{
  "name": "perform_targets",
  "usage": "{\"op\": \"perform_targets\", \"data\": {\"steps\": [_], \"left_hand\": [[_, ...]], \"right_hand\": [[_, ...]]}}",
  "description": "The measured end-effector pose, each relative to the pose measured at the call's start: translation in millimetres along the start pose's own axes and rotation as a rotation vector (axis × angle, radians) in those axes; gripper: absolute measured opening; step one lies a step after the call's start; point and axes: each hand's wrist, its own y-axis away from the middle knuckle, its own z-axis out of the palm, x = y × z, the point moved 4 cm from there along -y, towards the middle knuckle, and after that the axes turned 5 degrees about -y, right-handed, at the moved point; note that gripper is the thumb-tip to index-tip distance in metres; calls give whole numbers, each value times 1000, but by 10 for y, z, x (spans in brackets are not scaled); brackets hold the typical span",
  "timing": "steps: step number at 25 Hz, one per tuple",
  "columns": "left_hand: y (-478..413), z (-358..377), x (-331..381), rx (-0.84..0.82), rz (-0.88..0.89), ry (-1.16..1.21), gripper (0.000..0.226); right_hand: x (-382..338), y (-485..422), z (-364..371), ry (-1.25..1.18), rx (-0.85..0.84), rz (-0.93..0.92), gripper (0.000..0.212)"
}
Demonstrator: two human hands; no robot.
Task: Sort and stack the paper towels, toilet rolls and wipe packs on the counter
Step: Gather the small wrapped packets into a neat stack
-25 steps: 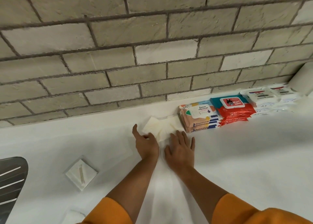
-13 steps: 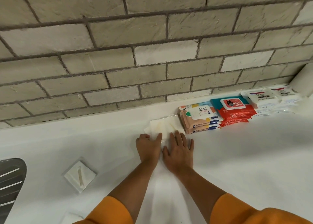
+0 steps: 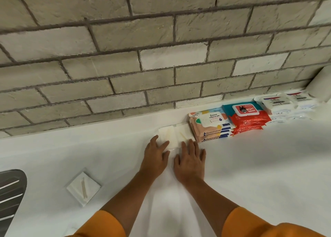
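Both hands have slid closer together: left hand [image 3: 155,158] and right hand [image 3: 190,160], each grip flat and unclenched, press folded paper towels [image 3: 171,134] just beside the stacked wipe packs [image 3: 211,124] by the wall. One loose towel square [image 3: 77,188] waits unsorted on the surface [image 3: 250,165].

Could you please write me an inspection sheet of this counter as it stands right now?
Surface: white counter, smooth, running up to the wall.
Job's things: folded paper towels lie flat beside the peach wipe pack stack. To the right of these are the red wipe pack stack, the white wipe packs and a white roll at the right edge.
Clutter: a folded napkin with thin sticks on it, lower left.
Grippers: left hand and right hand lie flat, with fingertips on the paper towels' near edge.
Cables: nothing seen.
Surroundings: brick wall behind; ribbed metal drainer at the left.
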Motion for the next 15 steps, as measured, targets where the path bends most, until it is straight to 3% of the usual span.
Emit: {"op": "perform_targets", "data": {"steps": [4, 15], "left_hand": [[-34, -84, -162, -70, 1, 20, 46], [-111, -67, -111, -57, 22, 66, 47]], "right_hand": [[8, 2, 11, 8, -19, 8, 63], [0, -12, 36, 33, -35, 22, 67]]}}
